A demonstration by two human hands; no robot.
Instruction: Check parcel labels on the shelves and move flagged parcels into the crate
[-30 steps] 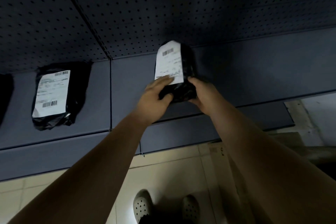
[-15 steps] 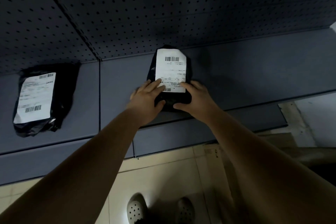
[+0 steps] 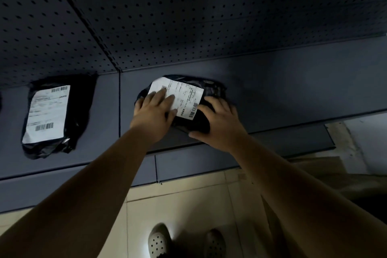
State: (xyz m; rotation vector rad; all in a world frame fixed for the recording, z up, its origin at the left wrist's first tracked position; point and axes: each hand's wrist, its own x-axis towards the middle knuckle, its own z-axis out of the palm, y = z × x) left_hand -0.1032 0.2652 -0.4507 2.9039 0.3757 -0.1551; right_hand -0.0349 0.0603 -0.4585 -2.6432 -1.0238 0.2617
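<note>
**Parcel has gone from upright to flat, and now it's spun sideways**

Compared with a second ago, the middle parcel [image 3: 211, 90] isn't propped up for reading anymore. It lies flat on the shelf [image 3: 293, 81] with its label [image 3: 186, 98] turned at a slant.

Far left, another black parcel [image 3: 79, 111] sits on the same shelf, well apart, with nobody touching it. Next comes the left hand [image 3: 152, 113], palm down, fingers straight and lying over the left end of the label, not gripping. The right hand [image 3: 217, 123] rests spread on the black bag at its near right corner. Its fingers are laid on top rather than wrapped round, as far as I can tell.

Handling-wise it looks like a soft poly mailer: light, squashy, slick plastic, nothing stiff about it. I'd take it by the bunched bag at the near edge or scoop it from both ends, not by the paper label.

Lower right there's some brown cardboard [image 3: 345, 178] on the floor. I can't tell if that's the crate.
</note>
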